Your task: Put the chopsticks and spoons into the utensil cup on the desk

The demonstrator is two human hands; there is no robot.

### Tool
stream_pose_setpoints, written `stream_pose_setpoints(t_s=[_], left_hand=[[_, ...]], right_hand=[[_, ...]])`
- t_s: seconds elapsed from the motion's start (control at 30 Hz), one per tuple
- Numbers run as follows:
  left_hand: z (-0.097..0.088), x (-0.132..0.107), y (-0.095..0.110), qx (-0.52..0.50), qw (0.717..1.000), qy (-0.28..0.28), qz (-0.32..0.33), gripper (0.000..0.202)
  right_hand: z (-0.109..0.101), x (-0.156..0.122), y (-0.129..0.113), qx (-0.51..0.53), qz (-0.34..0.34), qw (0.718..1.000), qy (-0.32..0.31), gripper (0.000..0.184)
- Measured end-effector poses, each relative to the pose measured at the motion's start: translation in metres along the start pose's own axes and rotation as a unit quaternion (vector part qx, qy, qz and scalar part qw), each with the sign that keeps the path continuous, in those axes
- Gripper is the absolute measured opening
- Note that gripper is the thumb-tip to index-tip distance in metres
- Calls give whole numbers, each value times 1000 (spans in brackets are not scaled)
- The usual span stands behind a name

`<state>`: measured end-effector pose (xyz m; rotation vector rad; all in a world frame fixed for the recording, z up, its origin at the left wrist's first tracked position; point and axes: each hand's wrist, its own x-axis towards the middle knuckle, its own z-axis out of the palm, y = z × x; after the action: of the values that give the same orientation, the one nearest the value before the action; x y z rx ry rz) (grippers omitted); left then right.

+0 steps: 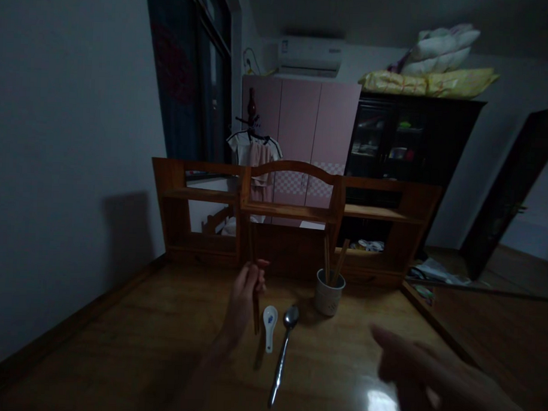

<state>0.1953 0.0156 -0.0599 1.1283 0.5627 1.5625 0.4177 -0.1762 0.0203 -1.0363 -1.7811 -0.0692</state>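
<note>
My left hand (pixel 246 297) is raised over the wooden desk (pixel 138 344), its fingers pinched on a pair of brown chopsticks (pixel 254 301) held upright. Just right of it a white ceramic spoon (pixel 268 326) with a blue mark lies on the desk, and beside that a long metal spoon (pixel 283 356). A white cup (pixel 329 292) holding more chopsticks stands further right. My right hand (pixel 434 379) hovers low at the right, close to the camera and blurred, with a finger stretched toward the left and nothing in it.
A wooden shelf unit (pixel 291 215) runs along the back of the desk. Behind it are a pink wardrobe (pixel 303 128), clothes on a hanger (pixel 253 154) and a dark cabinet (pixel 411 150) with bedding on top. The room is dim.
</note>
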Motion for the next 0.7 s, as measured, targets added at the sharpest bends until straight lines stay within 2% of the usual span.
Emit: stream_pose_setpoints(t_s=[0.07,0.13,0.2,0.27,0.37,0.47,0.57,0.63,0.7], left_hand=[[30,-38,12,44,996,-73,-31,33],[54,-72,11,94,982,-154,-46,31],[70,-94,2,112,972,-203,-27,30],[81,-102,-10,118,966,-229,-13,29],[89,-99,-23,129,960,-247,6,29],[88,-96,-29,181,938,-295,-2,36],[73,-102,-37,302,897,-320,-37,40],[56,-110,-45,354,884,-299,-60,42],[36,-119,-54,376,889,-250,-81,48]], right_hand=[[18,12,-2,-29,48,998,14,35],[33,23,5,8,93,994,-48,30],[40,28,15,68,118,985,-108,23],[41,27,26,99,121,979,-134,20],[34,19,37,81,99,983,-132,16],[27,14,46,49,100,986,-124,12],[21,12,57,40,121,983,-130,10],[18,12,64,50,132,979,-147,12],[17,12,71,71,145,972,-168,15]])
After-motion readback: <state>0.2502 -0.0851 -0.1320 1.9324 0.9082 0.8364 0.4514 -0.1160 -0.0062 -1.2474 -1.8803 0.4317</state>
